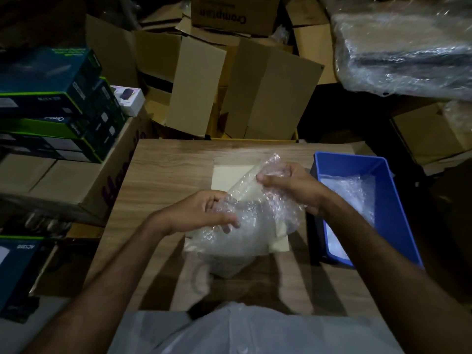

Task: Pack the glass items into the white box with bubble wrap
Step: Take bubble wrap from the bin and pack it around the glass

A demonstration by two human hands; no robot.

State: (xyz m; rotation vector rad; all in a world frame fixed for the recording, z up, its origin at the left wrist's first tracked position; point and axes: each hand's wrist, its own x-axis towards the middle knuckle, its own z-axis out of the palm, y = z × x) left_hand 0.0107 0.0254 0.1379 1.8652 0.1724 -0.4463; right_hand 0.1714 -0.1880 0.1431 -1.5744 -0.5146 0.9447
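Observation:
A sheet of clear bubble wrap [258, 221] hangs between both hands above the middle of the wooden table [158, 175]. My left hand [204, 213] grips its lower left part. My right hand [288, 185] pinches its upper edge, bunched at the top. Under the wrap lies a flat white box [229, 175], partly covered. Whether a glass item sits inside the wrap is not visible.
A blue plastic bin [383, 175] with more bubble wrap [350, 198] stands at the table's right edge. Brown cartons [268, 93] pile up behind the table. Stacked product boxes [51, 103] sit on a carton at the left. A plastic-wrapped bundle [403, 47] lies at the upper right.

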